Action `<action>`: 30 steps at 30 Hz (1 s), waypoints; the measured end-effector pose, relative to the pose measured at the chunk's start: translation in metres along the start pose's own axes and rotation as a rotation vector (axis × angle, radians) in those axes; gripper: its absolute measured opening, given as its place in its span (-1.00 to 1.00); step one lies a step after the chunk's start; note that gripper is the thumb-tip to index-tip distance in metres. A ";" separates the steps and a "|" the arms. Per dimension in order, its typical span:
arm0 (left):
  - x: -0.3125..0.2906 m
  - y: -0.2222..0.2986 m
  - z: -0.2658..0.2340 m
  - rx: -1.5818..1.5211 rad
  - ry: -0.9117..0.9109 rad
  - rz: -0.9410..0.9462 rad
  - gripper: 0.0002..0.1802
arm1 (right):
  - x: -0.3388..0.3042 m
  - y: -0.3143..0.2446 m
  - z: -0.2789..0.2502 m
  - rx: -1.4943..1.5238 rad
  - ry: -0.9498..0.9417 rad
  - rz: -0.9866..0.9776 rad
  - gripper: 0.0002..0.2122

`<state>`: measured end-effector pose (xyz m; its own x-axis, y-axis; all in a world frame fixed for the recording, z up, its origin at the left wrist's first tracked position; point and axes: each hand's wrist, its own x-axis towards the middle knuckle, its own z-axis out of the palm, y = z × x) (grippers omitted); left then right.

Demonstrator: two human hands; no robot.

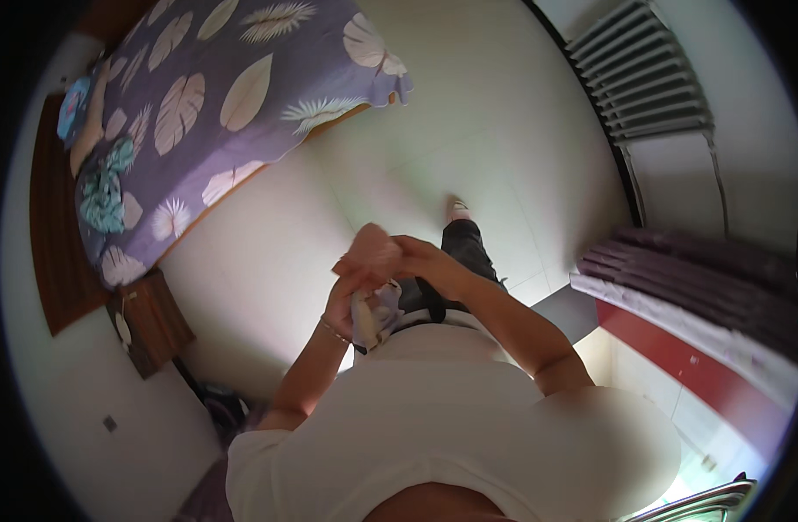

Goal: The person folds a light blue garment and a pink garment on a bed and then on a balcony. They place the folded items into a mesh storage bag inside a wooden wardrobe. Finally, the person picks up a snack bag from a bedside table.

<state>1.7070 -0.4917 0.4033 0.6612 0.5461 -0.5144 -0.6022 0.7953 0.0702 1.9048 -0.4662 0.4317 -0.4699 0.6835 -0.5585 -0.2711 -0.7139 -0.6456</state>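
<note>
In front of my waist, both hands are closed on a small pink bundle that looks like soft, folded cloth. Its exact kind cannot be made out. My left hand, with a bracelet at the wrist, grips it from below and the left. From the right side my right hand holds the bundle, fingers bent against it. A pale patterned cloth hangs just under the bundle, beside my left hand. Whether my left fingers also hold this cloth is hidden.
To the far left stands a bed with a purple leaf-print cover and crumpled teal cloth. A wooden nightstand is beside it. On the right are a wall radiator and a stack of dark purple padding.
</note>
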 end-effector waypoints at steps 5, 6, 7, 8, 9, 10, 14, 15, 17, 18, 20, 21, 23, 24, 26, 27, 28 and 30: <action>0.069 -0.027 0.076 0.135 0.277 0.262 -0.84 | 0.010 -0.040 -0.060 0.030 -0.011 0.111 -0.59; 0.084 -0.036 0.077 0.050 0.276 0.277 -0.87 | 0.011 -0.046 -0.074 -0.167 0.034 0.096 -0.63; 0.100 -0.046 0.071 -0.035 0.274 0.301 -0.89 | 0.011 -0.055 -0.086 -0.368 0.063 0.068 -0.66; 0.113 -0.053 0.071 -0.116 0.268 0.324 -0.91 | 0.013 -0.059 -0.099 -0.563 0.086 0.027 -0.69; 0.123 -0.059 0.085 -0.120 0.352 0.393 -0.98 | 0.020 -0.049 -0.119 -0.585 0.073 -0.076 -0.73; 0.133 -0.065 0.088 -0.105 0.374 0.429 -0.96 | 0.022 -0.057 -0.126 -0.630 0.040 0.013 -0.72; 0.148 -0.090 0.085 -0.113 0.532 0.620 -0.91 | 0.042 -0.074 -0.137 -0.728 -0.182 0.201 -0.71; 0.145 -0.097 0.085 -0.120 0.588 0.680 -0.90 | 0.045 -0.080 -0.129 -0.696 -0.269 0.208 -0.73; 0.130 -0.107 0.090 -0.097 0.673 0.727 -0.92 | 0.051 -0.079 -0.120 -0.616 -0.408 0.271 -0.75; 0.121 -0.112 0.091 -0.079 0.707 0.712 -0.93 | 0.055 -0.075 -0.115 -0.572 -0.460 0.328 -0.77; 0.110 -0.126 0.093 -0.039 0.759 0.671 -0.95 | 0.061 -0.068 -0.108 -0.610 -0.588 0.441 -0.77; 0.107 -0.135 0.089 -0.023 0.674 0.781 -0.97 | 0.065 -0.066 -0.106 -0.690 -0.669 0.495 -0.77; 0.099 -0.147 0.089 -0.038 0.555 0.847 -0.92 | 0.070 -0.060 -0.098 -0.806 -0.773 0.553 -0.77; 0.092 -0.151 0.089 -0.061 0.531 0.801 -0.89 | 0.070 -0.057 -0.092 -0.834 -0.803 0.554 -0.78; 0.092 -0.163 0.081 -0.040 0.542 0.881 -0.87 | 0.067 -0.054 -0.081 -0.893 -0.813 0.557 -0.79; 0.092 -0.166 0.077 -0.004 0.529 0.974 -0.86 | 0.066 -0.054 -0.075 -0.915 -0.793 0.556 -0.80; 0.091 -0.168 0.076 0.033 0.526 1.068 -0.86 | 0.064 -0.052 -0.070 -0.935 -0.780 0.556 -0.80; 0.089 -0.169 0.075 -0.095 0.491 0.998 -0.87 | 0.063 -0.052 -0.065 -0.953 -0.734 0.559 -0.80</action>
<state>1.9010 -0.5579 0.4104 -0.3738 0.7486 -0.5476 -0.8105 0.0234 0.5853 1.9438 -0.3763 0.3967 -0.7487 -0.1209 -0.6518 0.6557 -0.2793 -0.7014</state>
